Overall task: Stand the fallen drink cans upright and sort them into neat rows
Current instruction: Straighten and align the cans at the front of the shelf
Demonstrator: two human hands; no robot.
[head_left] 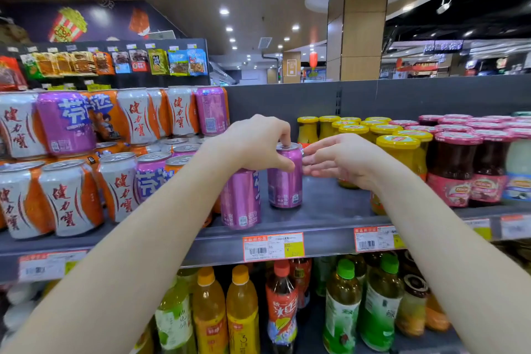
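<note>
A purple can (pixel 285 181) stands upright on the grey shelf (pixel 321 218). My left hand (pixel 254 142) grips it from above, fingers on its lid and thumb against its side. My right hand (pixel 342 159) is open, its fingertips touching the can's right side near the top. A second purple can (pixel 240 200) stands upright just left of it, closer to the shelf's front edge. Further left, orange-and-white cans (pixel 71 197) and purple cans (pixel 149 178) stand in rows, with a second layer stacked on top.
Yellow-lidded jars (pixel 398 149) and pink-lidded jars (pixel 457 164) fill the shelf to the right. Bare shelf lies behind and right of the held can. Price tags (pixel 273 246) line the shelf edge. Bottled drinks (pixel 242 310) stand on the shelf below.
</note>
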